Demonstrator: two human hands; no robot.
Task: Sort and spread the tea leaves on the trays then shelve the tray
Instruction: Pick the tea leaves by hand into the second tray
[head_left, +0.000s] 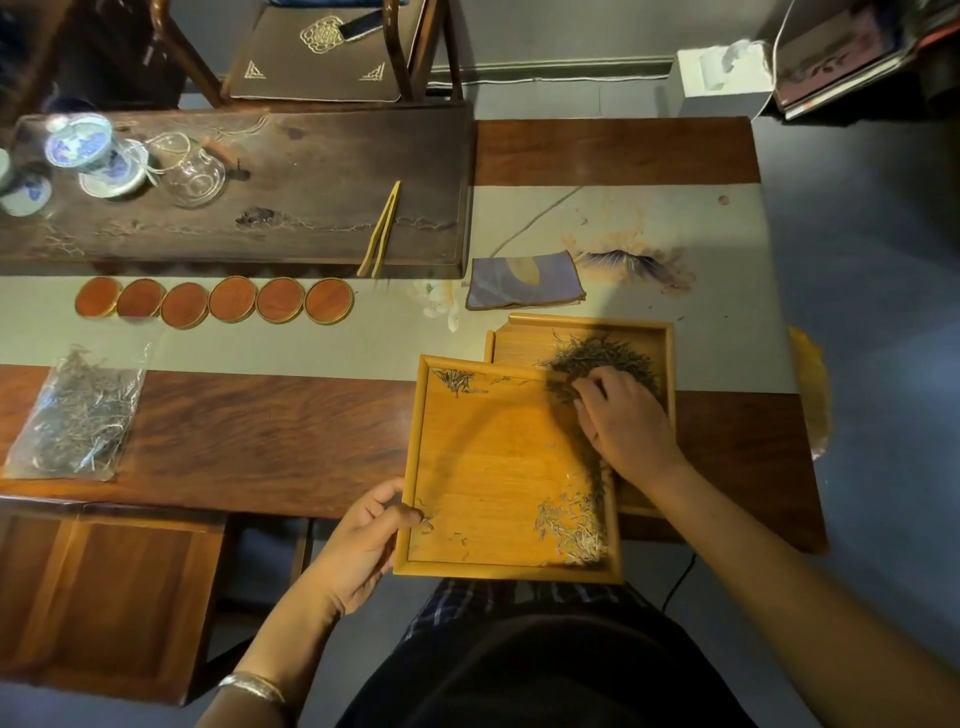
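At the far left I see a clear bag (78, 415) of tea lying flat on the table (249, 441); behind it six round coasters (215, 302) sit in a row on the pale runner (322, 343), and beyond those a dark tea board (291, 197) carries a gaiwan (93, 156), a glass pitcher (193, 174) and bamboo tongs (380, 231); moving right, my left hand (363, 545) grips the near-left edge of the front tray (493, 467), thumb over the rim and fingers curled beneath, so the tray overhangs the table edge above my lap; this tray holds only scattered leaves (574, 527), thickest in its near-right corner, with a small tuft at the far-left corner; its far-right corner overlaps the back tray (524, 343), which lies on the table and carries the main dark pile (597, 361); my right hand (623, 421) rests palm down across both trays, fingers loosely bent with tips in the pile's near edge; whether it pinches any leaves I cannot tell; a folded cloth (524, 280) lies just behind the back tray.
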